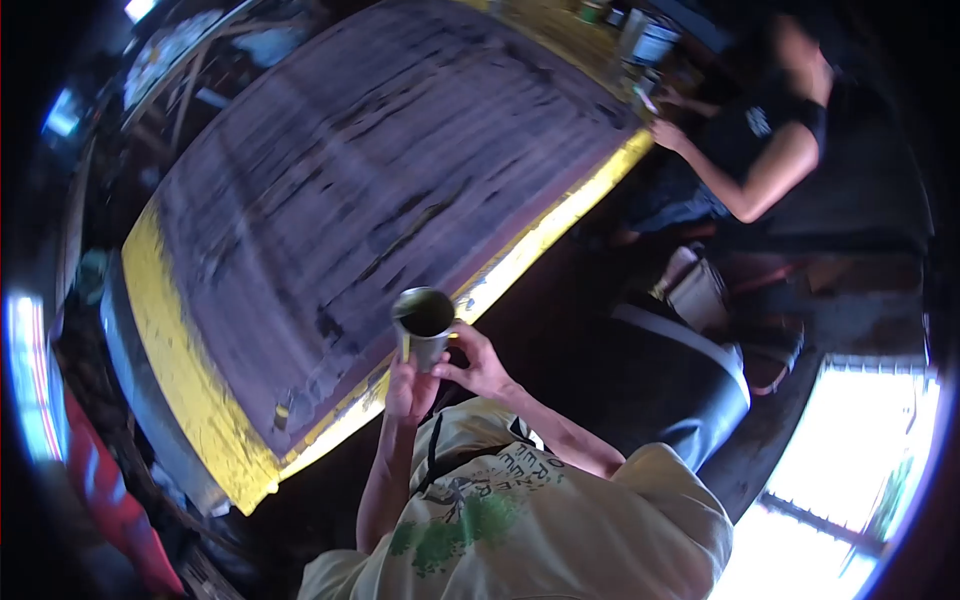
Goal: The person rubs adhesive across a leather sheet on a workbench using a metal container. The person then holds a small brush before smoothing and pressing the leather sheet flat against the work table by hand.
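Observation:
A greyish metal-looking cup [426, 351] is held between my two hands in front of my torso. My left hand [404, 387] is closed on its near left side, fingers reaching up the wall. My right hand [477, 362] grips the cup from the right and near its base. The cup's mouth faces up towards me, and its inside looks dark; whether it holds anything I cannot tell. Just beyond the cup lies a large curved panel [330, 190], dull purple with dark streaks and yellow borders.
At the upper right another person [770, 140] stands by the panel's far corner, hands at a small bright object. A white container [653, 40] stands on the yellow surface behind. A large dark drum-like object [680, 385] with a pale rim is on my right, below a pale bucket [698, 295].

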